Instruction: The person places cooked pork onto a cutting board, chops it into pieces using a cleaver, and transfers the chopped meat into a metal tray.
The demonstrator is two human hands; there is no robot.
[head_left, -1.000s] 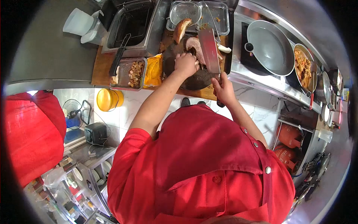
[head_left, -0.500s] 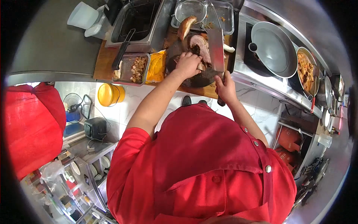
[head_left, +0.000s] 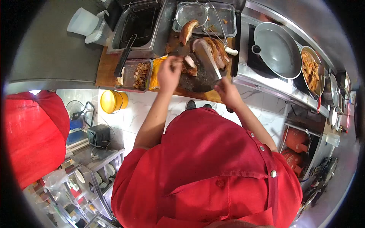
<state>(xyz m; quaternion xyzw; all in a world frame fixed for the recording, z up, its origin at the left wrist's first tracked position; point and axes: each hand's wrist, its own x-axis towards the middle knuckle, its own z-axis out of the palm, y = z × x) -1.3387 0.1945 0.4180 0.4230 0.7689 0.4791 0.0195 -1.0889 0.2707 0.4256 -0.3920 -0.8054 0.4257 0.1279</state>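
My right hand (head_left: pixel 227 93) grips the handle of a cleaver (head_left: pixel 210 60), its blurred blade tilted beside a slab of roast meat (head_left: pixel 219 53). The slab lies on a dark round cutting board (head_left: pixel 199 81), its layered cut side showing. Over the board's left edge, my left hand (head_left: pixel 170 76) is lifted off the meat, fingers loosely bent and apart; motion blurs it and no object shows in it. Small cut meat pieces (head_left: pixel 190 68) lie between the hands. Behind them rests a browned, crusted piece (head_left: pixel 187 33).
Left of the board are a yellow bag or cloth (head_left: pixel 155 74) and a tray of chopped meat (head_left: pixel 141 78). A fryer (head_left: pixel 157 47) stands behind. Tongs (head_left: pixel 230 51) lie near a metal tray (head_left: pixel 232 26). Right are a large pan (head_left: pixel 275 49) and a food-filled pan (head_left: pixel 311 70).
My left hand has left the meat and moved left. The cleaver has swung from upright to a leftward tilt, and the slab now lies to its right, with small pieces exposed on the board.
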